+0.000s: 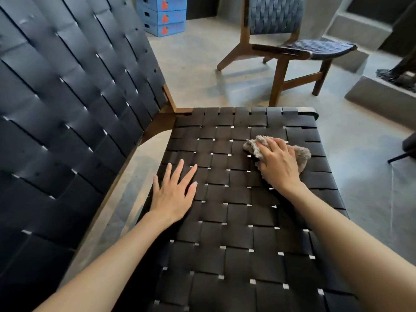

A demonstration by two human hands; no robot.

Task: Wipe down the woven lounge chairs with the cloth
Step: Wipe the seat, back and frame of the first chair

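Observation:
A lounge chair with a black woven seat [225, 221] and a tall woven backrest [67, 97] on a wooden frame fills the view. My right hand [278, 164] lies flat on a crumpled grey-beige cloth [301, 155], pressing it onto the far right part of the seat. My left hand [174, 190] rests flat on the seat near its left edge, fingers spread and straight, holding nothing. A second woven lounge chair [292, 41] with a wooden frame stands on the floor beyond.
Stacked blue boxes [162, 16] sit at the back against the wall. Grey concrete steps [360, 30] and a low concrete ledge [378, 93] rise at the right. A dark metal leg [403, 155] juts in at the right edge. Bare concrete floor lies between the chairs.

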